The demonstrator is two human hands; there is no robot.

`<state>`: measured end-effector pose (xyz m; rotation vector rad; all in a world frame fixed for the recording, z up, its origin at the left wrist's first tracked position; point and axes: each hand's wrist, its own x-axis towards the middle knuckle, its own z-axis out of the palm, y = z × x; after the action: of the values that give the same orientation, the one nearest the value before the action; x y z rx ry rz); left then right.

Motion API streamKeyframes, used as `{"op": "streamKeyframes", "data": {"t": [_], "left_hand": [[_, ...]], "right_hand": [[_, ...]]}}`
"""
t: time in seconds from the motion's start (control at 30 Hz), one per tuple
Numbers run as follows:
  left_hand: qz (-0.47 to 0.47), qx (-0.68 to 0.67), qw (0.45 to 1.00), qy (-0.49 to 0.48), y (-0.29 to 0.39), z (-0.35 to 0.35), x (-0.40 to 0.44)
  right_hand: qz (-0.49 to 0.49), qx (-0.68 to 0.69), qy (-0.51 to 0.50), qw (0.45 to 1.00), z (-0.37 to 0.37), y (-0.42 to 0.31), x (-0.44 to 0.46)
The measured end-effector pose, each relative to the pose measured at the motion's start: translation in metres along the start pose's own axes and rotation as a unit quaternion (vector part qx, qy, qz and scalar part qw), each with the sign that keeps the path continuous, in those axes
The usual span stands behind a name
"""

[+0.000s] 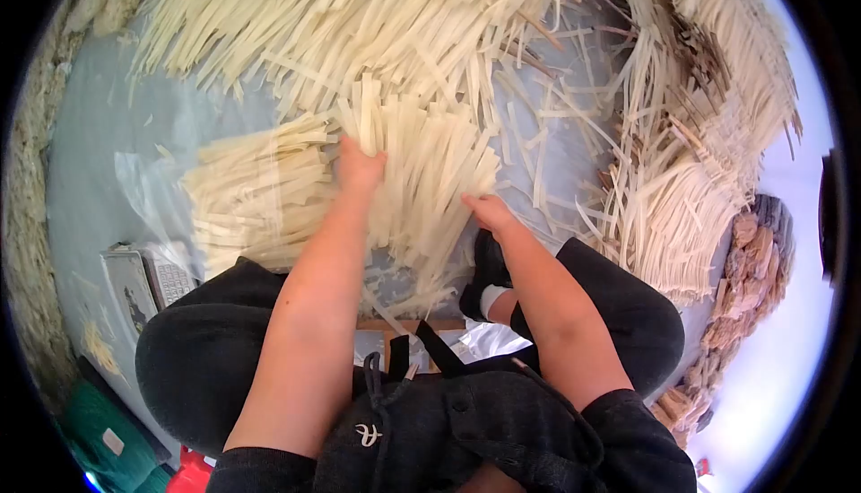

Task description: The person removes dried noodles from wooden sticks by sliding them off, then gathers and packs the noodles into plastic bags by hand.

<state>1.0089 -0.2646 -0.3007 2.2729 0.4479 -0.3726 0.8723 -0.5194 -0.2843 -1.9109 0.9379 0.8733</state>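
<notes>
My left hand is closed around a small bunch of pale, flat strips, which stand up above the fist. Just to its right spreads a loose fan of the same strips, lying roughly lengthwise away from me. At the right edge of that fan, my right hand has its fingers pinched together on the strip ends. A stacked bundle of strips lies left of my left forearm, partly under clear plastic. What exactly the strips are made of cannot be told.
A large heap of strips covers the far floor. More strips with brown stalks stand along the right. Clear plastic and a box-like item are at left. Rough brown pieces line the right side.
</notes>
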Motion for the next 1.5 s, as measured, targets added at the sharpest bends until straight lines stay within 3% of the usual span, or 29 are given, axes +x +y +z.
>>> {"op": "streamKeyframes", "data": {"t": [0.03,0.17,0.23,0.4,0.47,0.6,0.67,0.7,0.77,0.8,0.83,0.87,0.93,0.97,1.03,1.07,1.1,1.13,1.2,1.23,1.3,1.33,1.37,1.43,1.47,1.5], "left_hand": [[-0.002,0.028,0.999,-0.032,0.007,-0.009,-0.003],[-0.012,0.072,0.989,-0.125,0.012,-0.009,-0.001],[-0.018,0.031,0.986,-0.163,-0.004,0.01,0.001],[-0.013,-0.041,0.954,-0.296,0.001,0.026,-0.023],[-0.01,-0.077,0.92,-0.384,0.021,0.002,-0.044],[-0.006,-0.049,0.945,-0.322,-0.019,0.03,-0.06],[-0.084,-0.192,0.938,-0.277,-0.02,0.025,-0.073],[-0.085,-0.194,0.938,-0.276,-0.021,0.024,-0.083],[-0.17,-0.325,0.887,-0.28,0.012,-0.007,-0.111],[-0.17,-0.328,0.887,-0.278,0.01,-0.003,-0.115],[-0.164,-0.254,0.924,-0.236,0.003,0.003,-0.117],[-0.158,-0.178,0.952,-0.192,0.0,0.003,-0.119],[-0.156,-0.176,0.956,-0.176,-0.002,0.0,-0.12],[-0.155,-0.171,0.96,-0.16,-0.003,-0.001,-0.121],[-0.155,-0.175,0.961,-0.149,-0.012,0.004,-0.118],[-0.149,-0.17,0.964,-0.14,-0.016,0.006,-0.116],[-0.153,-0.172,0.963,-0.139,-0.021,0.008,-0.115],[-0.132,-0.198,0.957,-0.167,-0.025,0.009,-0.113],[-0.114,-0.22,0.949,-0.194,-0.031,0.011,-0.115],[-0.11,-0.238,0.948,-0.183,-0.03,0.014,-0.118],[-0.107,-0.254,0.946,-0.168,-0.034,0.021,-0.117],[-0.099,-0.295,0.936,-0.166,-0.042,0.03,-0.116],[-0.091,-0.336,0.923,-0.164,-0.045,0.032,-0.116],[-0.081,-0.351,0.921,-0.15,-0.043,0.035,-0.117],[-0.068,-0.363,0.919,-0.137,-0.038,0.035,-0.119],[-0.067,-0.365,0.918,-0.141,-0.034,0.034,-0.12]], "right_hand": [[0.004,0.153,-0.013,0.988,0.004,-0.004,0.0],[0.029,0.235,0.001,0.971,0.002,-0.04,0.005],[-0.029,0.291,0.039,0.955,0.006,-0.038,0.018],[-0.043,0.27,0.022,0.962,-0.006,-0.067,-0.005],[-0.031,0.253,0.01,0.967,-0.009,-0.076,-0.019],[-0.035,0.226,-0.082,0.97,-0.012,-0.071,-0.024],[-0.033,0.212,-0.123,0.969,-0.011,-0.075,-0.03],[-0.049,0.202,-0.137,0.968,-0.01,-0.076,-0.034],[-0.063,0.19,-0.151,0.968,-0.005,-0.07,-0.029],[-0.044,0.086,-0.076,0.992,0.0,-0.056,-0.004],[-0.024,-0.019,0.0,1.0,0.001,-0.049,0.013],[-0.025,-0.022,0.0,0.999,-0.007,-0.05,0.018],[-0.15,-0.152,0.081,0.973,-0.023,-0.057,0.03],[-0.15,-0.161,0.079,0.972,-0.028,-0.079,0.015],[-0.156,-0.274,0.242,0.918,-0.028,-0.151,-0.034],[-0.239,-0.245,0.242,0.908,-0.023,-0.164,-0.028],[-0.319,-0.213,0.24,0.892,-0.016,-0.175,-0.02],[-0.319,-0.214,0.236,0.892,-0.001,-0.188,-0.011],[-0.494,-0.15,0.169,0.839,0.032,-0.205,0.002],[-0.496,-0.149,0.166,0.84,0.039,-0.207,0.005],[-0.34,-0.358,-0.063,0.867,0.053,-0.21,0.012],[-0.289,-0.399,-0.114,0.863,0.055,-0.218,0.009],[-0.289,-0.4,-0.117,0.862,0.058,-0.223,0.002],[-0.365,-0.326,0.026,0.872,0.066,-0.227,-0.009],[-0.361,-0.33,0.027,0.872,0.072,-0.225,-0.01],[-0.346,-0.457,-0.019,0.819,0.078,-0.223,-0.01]]}}
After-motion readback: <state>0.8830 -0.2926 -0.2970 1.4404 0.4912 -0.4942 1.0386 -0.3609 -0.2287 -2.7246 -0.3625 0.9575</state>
